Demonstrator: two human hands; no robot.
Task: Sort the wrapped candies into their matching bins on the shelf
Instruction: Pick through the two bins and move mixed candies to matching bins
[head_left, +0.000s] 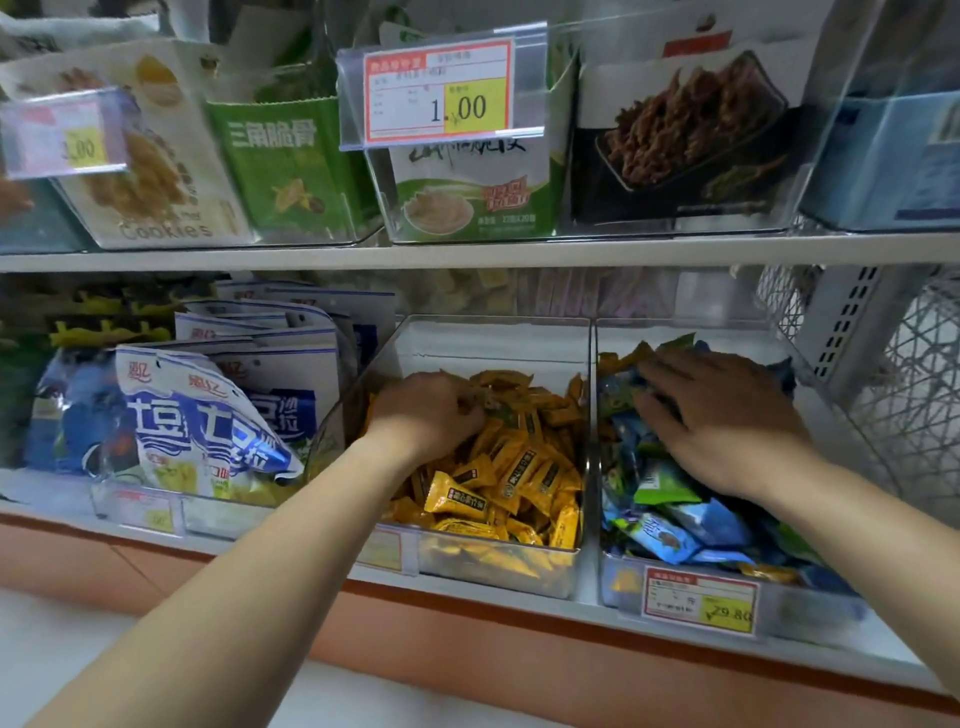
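Shop shelving fills my view, and the work sits on the lower shelf (587, 587). Yellow candies (519, 478) are heaped in the middle clear bin (498, 338). The left hand (431, 410) is buried in that heap with its fingers curled round a few of the wrappers. I cannot tell how many.

Just beside it, the right clear bin (675, 338) holds blue and green candies (675, 525), with a few yellow ones at its back and front. The right hand (727, 415) lies flat on that pile, fingers spread and straight, gripping nothing.

A price label (698, 597) hangs on the right bin's front. Blue-and-white bags (208, 415) stand to the left, and snack boxes (467, 176) line the shelf above.
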